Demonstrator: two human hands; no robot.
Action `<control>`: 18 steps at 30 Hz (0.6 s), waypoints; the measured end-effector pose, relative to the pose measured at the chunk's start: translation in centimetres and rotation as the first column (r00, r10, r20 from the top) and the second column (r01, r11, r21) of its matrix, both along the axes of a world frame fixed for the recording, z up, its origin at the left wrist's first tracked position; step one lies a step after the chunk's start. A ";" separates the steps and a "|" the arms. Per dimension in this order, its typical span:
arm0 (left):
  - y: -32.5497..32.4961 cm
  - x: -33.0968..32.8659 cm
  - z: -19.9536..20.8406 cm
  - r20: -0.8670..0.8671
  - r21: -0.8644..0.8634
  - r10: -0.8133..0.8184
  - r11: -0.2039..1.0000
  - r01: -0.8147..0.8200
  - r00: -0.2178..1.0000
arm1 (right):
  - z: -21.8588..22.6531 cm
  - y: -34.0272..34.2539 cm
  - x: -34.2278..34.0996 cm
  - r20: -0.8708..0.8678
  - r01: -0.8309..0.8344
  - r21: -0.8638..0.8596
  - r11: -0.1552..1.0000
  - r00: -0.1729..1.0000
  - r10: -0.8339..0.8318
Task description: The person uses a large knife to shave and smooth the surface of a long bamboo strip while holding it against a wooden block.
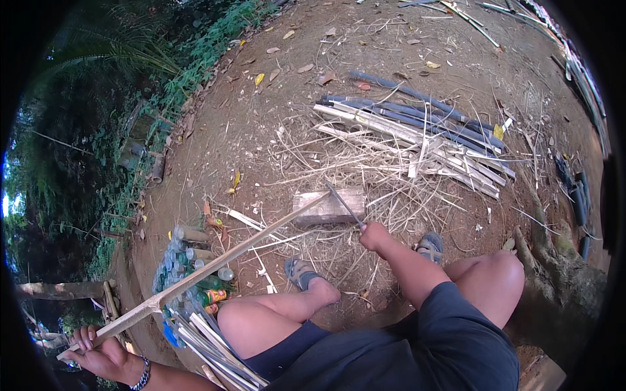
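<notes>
My left hand (104, 357) is at the lower left, its fingers closed round the near end of a long split bamboo strip (222, 259). The strip slants up to the right, and its far end lies on a squared wooden block (319, 216) on the ground. My right hand (374, 236) grips a knife, its handle mostly hidden in the fist. The thin dark blade (345, 204) reaches up and left over the block, beside the far end of the strip. Whether blade and strip touch, I cannot tell.
Split bamboo and dark poles (417, 124) lie in a pile beyond the block, with thin shavings (391, 189) around. Plastic bottles (189, 260) stand by my left knee, next to a bundle of strips (208, 345). A tree root (554, 260) is at the right.
</notes>
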State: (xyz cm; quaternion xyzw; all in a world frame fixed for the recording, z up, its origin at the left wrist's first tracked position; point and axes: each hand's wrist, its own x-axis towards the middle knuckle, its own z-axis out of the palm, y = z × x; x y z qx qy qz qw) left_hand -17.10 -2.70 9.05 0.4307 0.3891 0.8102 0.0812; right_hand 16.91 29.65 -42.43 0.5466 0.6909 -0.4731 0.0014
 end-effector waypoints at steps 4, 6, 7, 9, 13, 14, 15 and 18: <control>0.5 -0.2 -0.4 0.024 0.018 0.016 1.000 -0.017 1.000 | 2.9 -0.3 -2.2 -0.042 -0.007 0.019 1.000 0.999 0.008; 0.2 -1.0 -0.4 0.029 -0.004 -0.016 1.000 0.016 0.999 | -0.2 -0.1 -1.4 -0.008 0.052 -0.081 0.995 0.999 -0.052; 0.0 -1.2 -0.8 0.038 0.000 0.041 0.999 -0.042 0.998 | -0.9 0.9 -0.6 0.042 0.011 -0.076 0.997 0.999 -0.008; -0.3 -1.5 -1.0 0.048 -0.007 0.150 0.989 -0.150 0.987 | -1.2 2.0 0.4 0.136 -0.061 -0.086 0.994 0.988 0.073; -1.5 -2.0 -2.3 0.174 -0.001 0.304 0.951 -0.309 0.937 | 4.1 -1.4 -2.3 -0.054 0.061 0.008 0.998 0.997 -0.060; -2.3 -2.6 -2.7 0.196 0.018 0.269 0.960 -0.278 0.943 | 6.6 -2.4 -3.3 -0.122 0.017 0.013 1.000 0.992 -0.016; -2.5 -2.5 -2.9 0.206 0.013 0.264 0.962 -0.272 0.942 | 9.2 -3.6 -4.2 -0.187 -0.027 0.016 1.000 0.982 0.029; -1.7 -0.9 -3.3 0.222 -0.015 0.307 0.950 -0.312 0.925 | 13.8 -6.6 -7.3 -0.322 -0.205 0.139 0.969 0.916 0.241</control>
